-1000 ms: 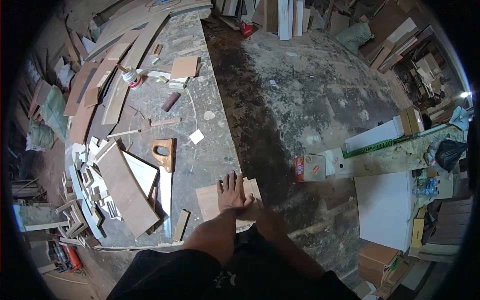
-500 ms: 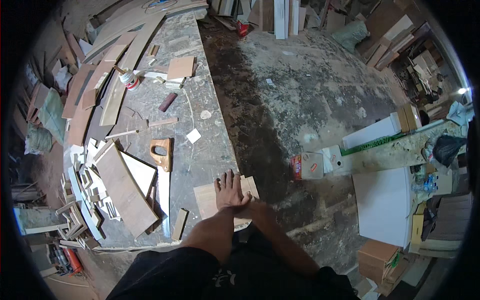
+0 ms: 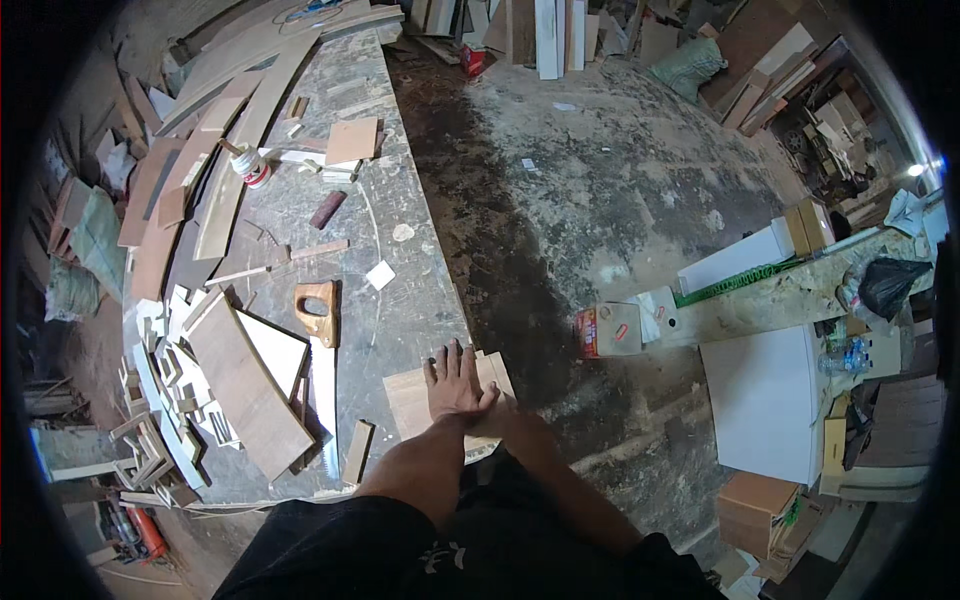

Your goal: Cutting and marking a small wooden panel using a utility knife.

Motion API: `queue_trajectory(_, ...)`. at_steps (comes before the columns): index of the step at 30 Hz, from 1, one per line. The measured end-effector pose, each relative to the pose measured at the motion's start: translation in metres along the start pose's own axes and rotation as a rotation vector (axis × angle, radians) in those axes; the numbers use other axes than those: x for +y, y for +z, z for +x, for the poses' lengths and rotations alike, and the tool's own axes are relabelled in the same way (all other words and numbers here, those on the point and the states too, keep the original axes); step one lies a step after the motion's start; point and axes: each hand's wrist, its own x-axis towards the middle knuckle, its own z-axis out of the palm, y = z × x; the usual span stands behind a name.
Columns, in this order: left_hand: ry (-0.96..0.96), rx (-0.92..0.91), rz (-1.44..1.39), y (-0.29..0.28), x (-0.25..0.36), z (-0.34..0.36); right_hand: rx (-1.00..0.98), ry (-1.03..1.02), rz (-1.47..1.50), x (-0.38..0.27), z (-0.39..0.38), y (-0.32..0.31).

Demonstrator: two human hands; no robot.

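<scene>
My left hand (image 3: pixel 458 384) lies flat, fingers spread, on a pale wooden board (image 3: pixel 405 400) at the near right corner of the workbench. Close by its wrist, my right hand (image 3: pixel 497 420) is low over the board's near side. Its fingers are blurred and partly covered by my left wrist, so what it holds, if anything, is hidden. A smaller light wood piece (image 3: pixel 491 368) shows to the right of my left fingers. To the left lie a short wood block (image 3: pixel 358 452) and a handsaw (image 3: pixel 319 325) with a wooden handle.
The workbench (image 3: pixel 400 290) carries a large plywood panel (image 3: pixel 250 385), white offcuts, a white glue bottle (image 3: pixel 250 166) with a brush and a dark red block (image 3: pixel 327 208). Right of it, a carton (image 3: pixel 610 330), a white panel (image 3: pixel 760 400) and a cardboard box (image 3: pixel 757 510) stand on the floor.
The whole view has shifted slightly. My left hand stays flat on the board, and my right hand remains beside its wrist, moved only a little.
</scene>
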Motion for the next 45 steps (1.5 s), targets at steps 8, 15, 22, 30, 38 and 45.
queue_trajectory(8,0.025,0.02,-0.018,0.001,-0.002,-0.002,-0.065,0.075,-0.042,0.006,-0.004,0.013)
queue_trajectory(15,0.028,0.033,-0.013,0.005,-0.003,-0.001,0.058,-0.022,0.038,0.013,0.001,0.011)
queue_trajectory(22,0.054,0.028,-0.032,0.005,0.009,0.0,0.128,0.043,0.031,0.02,0.0,0.039)
queue_trajectory(30,0.049,0.047,-0.055,0.001,0.011,0.0,0.122,-0.235,0.131,0.023,-0.015,0.018)
queue_trajectory(38,0.017,0.03,-0.04,-0.002,0.005,-0.001,-0.18,0.083,-0.013,0.001,-0.008,-0.044)
queue_trajectory(45,-0.012,-0.022,-0.016,-0.007,0.003,0.002,-0.282,0.099,-0.073,0.026,0.018,0.002)
